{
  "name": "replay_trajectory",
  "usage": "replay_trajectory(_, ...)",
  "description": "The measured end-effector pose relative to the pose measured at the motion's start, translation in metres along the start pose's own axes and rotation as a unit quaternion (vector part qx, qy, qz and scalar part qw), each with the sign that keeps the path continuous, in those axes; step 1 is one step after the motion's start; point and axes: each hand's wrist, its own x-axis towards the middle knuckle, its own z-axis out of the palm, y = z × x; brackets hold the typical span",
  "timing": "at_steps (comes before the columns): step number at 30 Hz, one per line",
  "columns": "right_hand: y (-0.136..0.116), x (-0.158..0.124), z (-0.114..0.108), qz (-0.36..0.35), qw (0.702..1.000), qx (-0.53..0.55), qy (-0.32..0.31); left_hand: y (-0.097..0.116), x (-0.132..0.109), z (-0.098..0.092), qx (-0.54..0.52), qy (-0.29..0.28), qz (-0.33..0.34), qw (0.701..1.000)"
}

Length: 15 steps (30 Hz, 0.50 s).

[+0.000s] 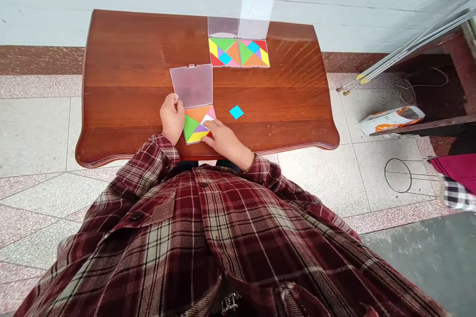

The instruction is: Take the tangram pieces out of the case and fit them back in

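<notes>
- Left hand point(172, 118): curled up and holding the left side of the near puzzle point(199, 125), close to where its clear lid point(192, 85) joins on.
- Right hand point(225, 141): bent, with its fingers point(207, 139) on the low right part of the puzzle. I cannot tell if they are pinching a piece.
- The puzzle sits close to the near edge of the table point(130, 59), a bit left of the middle. Its lid is open and points to the far edge.
- Green, orange, pink, purple and yellow pieces fill the puzzle. A small white patch shows just above the right fingers.
- A blue square point(236, 112) lies flat on the table, just right of the puzzle and not touching it.
- Two more puzzles point(239, 52) sit side by side at the far edge, full of bright pieces. Their open lids point(256, 15) stick out past that edge.
- The person wears a red plaid shirt point(208, 237).
- Past the right side of the table, a box point(390, 120) lies on the floor, and thin rods point(405, 52) lean nearby.
</notes>
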Motion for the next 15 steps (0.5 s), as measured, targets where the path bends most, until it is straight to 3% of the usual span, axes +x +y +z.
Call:
replay_trajectory(3,-0.015,0.006,0.008,0.045,0.998,-0.037,-0.031,0.002,-0.001,0.001,-0.003,0.002,-0.001,1.000)
replay_trajectory(7,-0.014,0.015,0.008,0.081,0.995,-0.034,-0.048,0.002,-0.001,0.002,-0.024,-0.002,-0.007,1.000)
replay_trajectory(15,-0.005,0.022,0.007,0.051,0.995,-0.012,-0.087,0.003,-0.003,0.004,-0.030,0.001,-0.001,1.000)
